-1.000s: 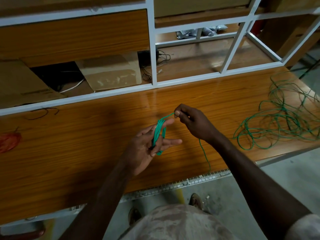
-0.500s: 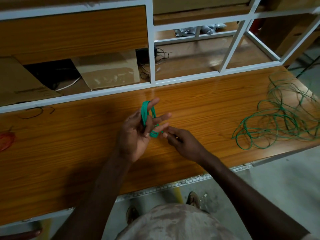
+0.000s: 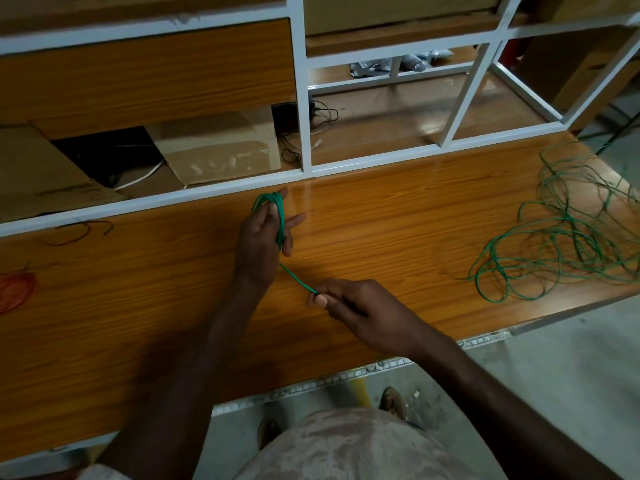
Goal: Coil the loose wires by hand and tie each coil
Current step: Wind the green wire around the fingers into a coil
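Observation:
A small coil of green wire (image 3: 279, 216) is wound around the fingers of my left hand (image 3: 262, 241), which is raised over the middle of the wooden tabletop (image 3: 381, 230). From the coil a taut strand of green wire (image 3: 297, 279) runs down and right to my right hand (image 3: 360, 311), which pinches it between thumb and forefinger. A large loose tangle of green wire (image 3: 568, 237) lies spread on the right end of the table.
A white metal shelf frame (image 3: 300, 98) stands along the table's back edge, with cardboard boxes (image 3: 221, 150) and black cables (image 3: 318, 112) behind it. A red wire bundle (image 3: 15, 289) lies at the far left, and a thin black wire (image 3: 79, 232) near the back left.
My left hand has lifted the coil away from me toward the shelf frame. My right hand has dropped toward the table's front edge, drawing the strand taut below the coil.

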